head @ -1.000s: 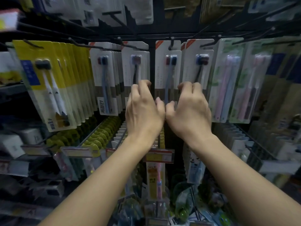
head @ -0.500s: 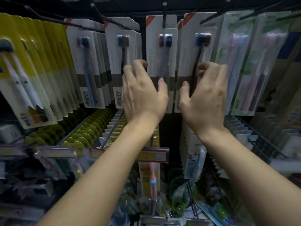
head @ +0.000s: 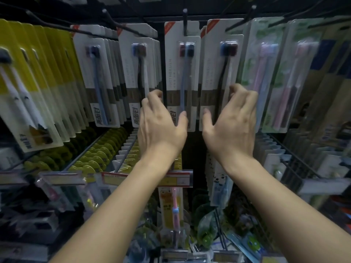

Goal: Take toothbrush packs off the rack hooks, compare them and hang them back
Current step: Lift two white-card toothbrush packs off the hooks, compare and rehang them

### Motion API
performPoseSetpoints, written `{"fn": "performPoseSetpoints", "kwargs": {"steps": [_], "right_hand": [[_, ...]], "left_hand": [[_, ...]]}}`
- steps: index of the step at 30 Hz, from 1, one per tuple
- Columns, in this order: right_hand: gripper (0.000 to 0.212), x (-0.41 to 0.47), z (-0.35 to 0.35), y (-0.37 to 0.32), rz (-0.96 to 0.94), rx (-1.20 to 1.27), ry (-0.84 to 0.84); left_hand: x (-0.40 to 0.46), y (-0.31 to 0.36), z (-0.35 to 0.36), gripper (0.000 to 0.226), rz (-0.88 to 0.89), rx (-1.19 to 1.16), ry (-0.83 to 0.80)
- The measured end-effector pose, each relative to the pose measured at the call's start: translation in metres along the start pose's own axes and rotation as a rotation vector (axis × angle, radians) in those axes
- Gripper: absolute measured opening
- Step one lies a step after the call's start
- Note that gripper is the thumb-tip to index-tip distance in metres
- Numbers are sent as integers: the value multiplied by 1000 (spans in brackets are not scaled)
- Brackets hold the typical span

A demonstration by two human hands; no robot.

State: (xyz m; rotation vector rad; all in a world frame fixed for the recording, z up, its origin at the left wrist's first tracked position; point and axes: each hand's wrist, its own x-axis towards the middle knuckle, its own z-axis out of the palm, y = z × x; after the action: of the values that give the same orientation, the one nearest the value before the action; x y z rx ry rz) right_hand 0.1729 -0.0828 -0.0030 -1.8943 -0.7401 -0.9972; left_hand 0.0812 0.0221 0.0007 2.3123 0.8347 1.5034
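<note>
Head view: both hands reach up to a rack of hanging toothbrush packs. The landmark here is the centre pack (head: 182,76), a white card with a blue brush and a dark red one, hung on a black hook (head: 185,21) in the middle of the row.

The left hand (head: 161,126) sits at the lower left corner of the centre pack. Its thumb lies across the front of that pack's bottom edge, and its curled fingers reach round the card's left side, between it and the stack just left. It appears to pinch the centre pack, though the fingertips behind the card are hidden.

The right hand (head: 231,126) is just right of the centre pack, on the right pack (head: 222,73), a white card with a black-handled brush. Its thumb rests on the front near the lower left, and its fingers curl round the card's right edge, so it grips that pack. Both packs hang on their hooks, upright.

Left of the centre pack hang two more stacks of white packs (head: 106,78), and further left a row of yellow packs (head: 38,76). Right of the centre pack, past the right hand, hang green packs (head: 266,73) with pink and blue brushes. Below the centre pack runs a red price strip (head: 182,178), crossed by the left forearm.
</note>
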Motion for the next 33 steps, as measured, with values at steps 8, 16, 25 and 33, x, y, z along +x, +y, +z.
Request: {"fn": "performPoseSetpoints", "kwargs": {"steps": [8, 16, 25, 33], "right_hand": [[64, -6, 0, 2, 118, 7, -53], [73, -6, -3, -2, 183, 75, -84], [69, -1, -4, 0, 208, 59, -129], [73, 2, -9, 0, 148, 56, -158]], "left_hand": [[5, 12, 6, 70, -92, -54, -107], [9, 18, 12, 71, -224, -310, -153], [7, 21, 18, 74, -357, -581, -228], [4, 25, 15, 75, -339, -601, -269]]}}
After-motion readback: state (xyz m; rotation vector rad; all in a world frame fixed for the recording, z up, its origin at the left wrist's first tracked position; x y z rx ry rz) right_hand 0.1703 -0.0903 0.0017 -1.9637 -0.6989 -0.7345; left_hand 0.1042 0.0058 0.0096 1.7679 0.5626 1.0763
